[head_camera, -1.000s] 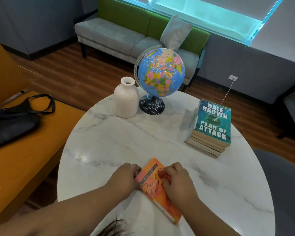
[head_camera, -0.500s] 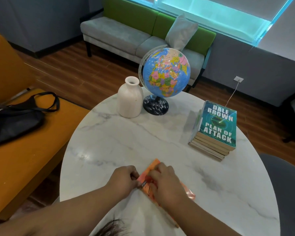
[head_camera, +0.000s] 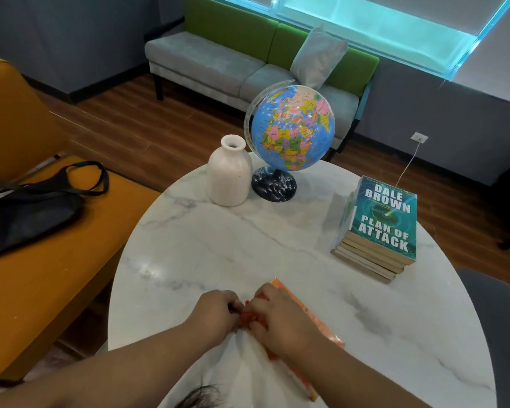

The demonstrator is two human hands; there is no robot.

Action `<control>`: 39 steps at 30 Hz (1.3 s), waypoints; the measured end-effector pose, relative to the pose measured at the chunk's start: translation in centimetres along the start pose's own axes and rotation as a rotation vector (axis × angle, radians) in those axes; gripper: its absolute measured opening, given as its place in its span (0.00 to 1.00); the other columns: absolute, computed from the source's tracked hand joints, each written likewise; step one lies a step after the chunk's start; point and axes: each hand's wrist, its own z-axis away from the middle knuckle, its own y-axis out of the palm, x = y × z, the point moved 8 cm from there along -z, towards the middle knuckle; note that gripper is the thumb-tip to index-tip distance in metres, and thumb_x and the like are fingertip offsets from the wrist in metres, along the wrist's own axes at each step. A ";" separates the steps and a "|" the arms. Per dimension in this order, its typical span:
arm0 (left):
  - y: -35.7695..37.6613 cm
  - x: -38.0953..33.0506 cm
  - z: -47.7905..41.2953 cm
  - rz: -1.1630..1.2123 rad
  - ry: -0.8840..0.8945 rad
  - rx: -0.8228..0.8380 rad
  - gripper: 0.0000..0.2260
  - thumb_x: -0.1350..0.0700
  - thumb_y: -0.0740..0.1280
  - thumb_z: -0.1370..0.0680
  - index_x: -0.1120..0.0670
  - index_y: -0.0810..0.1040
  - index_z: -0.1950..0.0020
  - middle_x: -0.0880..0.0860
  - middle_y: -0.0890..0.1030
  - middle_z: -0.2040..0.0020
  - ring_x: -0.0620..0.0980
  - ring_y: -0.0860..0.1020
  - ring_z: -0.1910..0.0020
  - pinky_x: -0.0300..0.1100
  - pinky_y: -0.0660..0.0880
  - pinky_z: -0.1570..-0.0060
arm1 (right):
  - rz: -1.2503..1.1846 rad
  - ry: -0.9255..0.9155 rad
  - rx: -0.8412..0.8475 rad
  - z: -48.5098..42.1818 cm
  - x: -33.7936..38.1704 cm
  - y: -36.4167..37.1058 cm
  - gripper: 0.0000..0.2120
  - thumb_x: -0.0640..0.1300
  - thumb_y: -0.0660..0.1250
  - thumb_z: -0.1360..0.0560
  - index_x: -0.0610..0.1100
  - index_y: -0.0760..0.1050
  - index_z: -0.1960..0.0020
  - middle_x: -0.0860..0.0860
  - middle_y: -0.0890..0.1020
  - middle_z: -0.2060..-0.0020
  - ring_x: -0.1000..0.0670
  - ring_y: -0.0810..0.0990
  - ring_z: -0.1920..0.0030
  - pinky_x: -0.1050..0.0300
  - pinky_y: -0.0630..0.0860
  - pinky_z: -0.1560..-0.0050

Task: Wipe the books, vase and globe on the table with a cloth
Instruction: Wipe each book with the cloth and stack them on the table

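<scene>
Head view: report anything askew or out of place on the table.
The orange paperback book lies apart from the teal-topped book stack, skewed, under the left hand and right hand. Nothing else stands out.

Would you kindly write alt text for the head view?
Left hand and right hand hold an orange book on a round marble table; farther back stand a white vase, a globe and a stack of books.

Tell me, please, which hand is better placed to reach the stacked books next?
Probably the right hand: the stacked books lie on its side of the table, whereas the left hand would cross it.
</scene>
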 end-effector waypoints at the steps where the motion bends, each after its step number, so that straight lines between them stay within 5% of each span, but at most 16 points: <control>1: 0.0 0.1 0.0 -0.009 -0.006 0.006 0.11 0.62 0.71 0.28 0.48 0.77 0.65 0.45 0.78 0.69 0.39 0.75 0.71 0.25 0.69 0.70 | -0.021 0.039 -0.040 -0.5 -1.0 -0.7 0.15 0.53 0.58 0.26 0.53 0.79 0.44 0.53 0.72 0.45 0.48 0.71 0.46 0.56 0.70 0.42; 7: 0.0 0.2 0.2 0.011 -0.026 0.030 0.10 0.64 0.72 0.28 0.49 0.78 0.63 0.49 0.81 0.67 0.42 0.78 0.69 0.33 0.75 0.65 | -0.037 0.346 -0.223 -1.1 -5.1 -3.6 0.12 0.45 0.61 0.22 0.55 0.78 0.41 0.54 0.70 0.45 0.50 0.69 0.42 0.58 0.73 0.44; 13: -0.2 0.0 0.2 -0.020 0.020 -0.005 0.08 0.63 0.71 0.29 0.50 0.80 0.63 0.45 0.79 0.68 0.40 0.77 0.69 0.31 0.74 0.66 | -0.104 0.044 -0.012 3.4 0.6 0.7 0.18 0.57 0.54 0.28 0.56 0.78 0.46 0.54 0.71 0.47 0.49 0.70 0.46 0.55 0.70 0.42; 20: 0.1 -0.1 0.0 -0.051 0.006 -0.013 0.08 0.59 0.73 0.28 0.49 0.77 0.63 0.46 0.80 0.64 0.43 0.79 0.63 0.35 0.76 0.62 | -0.097 0.443 -0.318 6.9 -8.8 -2.3 0.11 0.46 0.66 0.26 0.58 0.80 0.47 0.57 0.71 0.50 0.53 0.73 0.46 0.59 0.73 0.44; 26: 0.4 -1.2 -0.3 -0.154 0.008 -0.026 0.11 0.52 0.75 0.31 0.51 0.73 0.62 0.47 0.77 0.63 0.44 0.75 0.63 0.37 0.70 0.65 | -0.123 0.159 -0.119 7.8 -2.2 1.4 0.17 0.57 0.54 0.31 0.57 0.77 0.47 0.57 0.71 0.48 0.53 0.70 0.46 0.55 0.72 0.45; 33: 0.6 -1.2 -0.3 -0.200 0.030 -0.026 0.12 0.50 0.75 0.29 0.51 0.73 0.60 0.48 0.77 0.61 0.46 0.76 0.61 0.40 0.72 0.61 | -0.134 0.519 -0.378 11.8 -10.4 -1.4 0.12 0.44 0.68 0.29 0.58 0.81 0.51 0.58 0.71 0.53 0.50 0.75 0.49 0.60 0.73 0.48; 39: 0.7 -1.1 -0.4 -0.208 0.029 -0.009 0.13 0.48 0.76 0.32 0.51 0.75 0.57 0.47 0.77 0.60 0.46 0.77 0.58 0.36 0.70 0.64 | -0.168 0.210 -0.119 12.7 -5.1 1.6 0.13 0.54 0.62 0.30 0.59 0.78 0.47 0.61 0.71 0.51 0.55 0.73 0.45 0.59 0.74 0.44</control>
